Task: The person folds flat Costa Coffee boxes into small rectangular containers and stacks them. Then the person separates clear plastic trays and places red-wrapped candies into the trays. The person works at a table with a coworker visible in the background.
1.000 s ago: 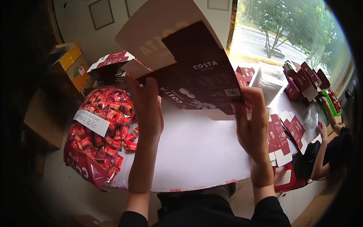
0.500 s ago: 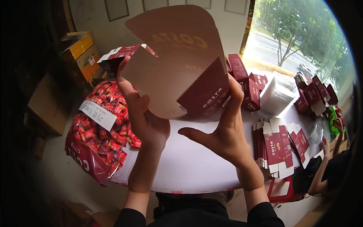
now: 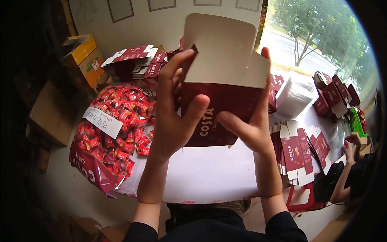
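Note:
Between both hands I hold up a maroon cardboard box over the table, its white-grey inner flaps spread open at the top. My left hand grips the box's left side, fingers behind it and thumb on the front panel. My right hand clasps the right side, its thumb also on the front and its fingers along the right edge. The inside of the box below the flaps is hidden from me. Left of my left forearm lies a clear bag of red-wrapped candies, with a white label across it.
Flat maroon cartons are stacked at the right of the white table. Behind them stand clear plastic trays and formed boxes. More cartons sit at the back left. A co-worker's hands are at the far right.
The box has turned, so its maroon front panel now faces me instead of its pale inside. Both hands have shifted their hold, thumbs now pressing on the front.

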{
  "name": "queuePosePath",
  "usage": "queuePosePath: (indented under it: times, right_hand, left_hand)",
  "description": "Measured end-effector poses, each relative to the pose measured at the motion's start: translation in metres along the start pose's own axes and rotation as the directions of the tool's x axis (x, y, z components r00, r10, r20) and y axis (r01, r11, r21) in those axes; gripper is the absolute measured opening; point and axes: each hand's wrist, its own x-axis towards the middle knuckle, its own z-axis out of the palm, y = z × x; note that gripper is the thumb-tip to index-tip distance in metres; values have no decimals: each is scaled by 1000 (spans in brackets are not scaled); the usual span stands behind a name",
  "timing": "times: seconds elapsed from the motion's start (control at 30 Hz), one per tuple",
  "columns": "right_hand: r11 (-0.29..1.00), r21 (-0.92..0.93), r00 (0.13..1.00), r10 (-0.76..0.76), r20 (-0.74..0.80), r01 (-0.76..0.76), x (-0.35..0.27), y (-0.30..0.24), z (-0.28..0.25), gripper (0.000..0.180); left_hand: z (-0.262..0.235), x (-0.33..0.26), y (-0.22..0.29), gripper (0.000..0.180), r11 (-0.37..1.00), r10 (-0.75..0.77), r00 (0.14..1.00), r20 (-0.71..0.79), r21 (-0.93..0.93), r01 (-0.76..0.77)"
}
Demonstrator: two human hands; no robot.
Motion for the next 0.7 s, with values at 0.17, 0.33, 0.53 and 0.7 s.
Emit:
queuePosePath:
  times: [0.17, 0.33, 0.53, 0.7]
  right_hand:
    - [997, -79, 999, 13, -44, -17, 0, 5, -22, 36]
    - [960, 280, 945, 113, -307, -23, 4, -4, -6, 52]
    - [980, 167, 982, -83, -168, 112, 3, 7, -26, 26]
    - [999, 7, 999, -33, -5, 33, 4, 6, -25, 34]
  left_hand:
    - [5, -4, 5, 30, 988, -11, 991, 137, 154, -11]
    - [11, -8, 1, 34, 987, 42, 979, 198, 143, -71]
    - [22, -13, -7, 57, 999, -31, 997, 73, -36, 34]
    - [11, -9, -5, 73, 962, -187, 979, 78, -189, 199]
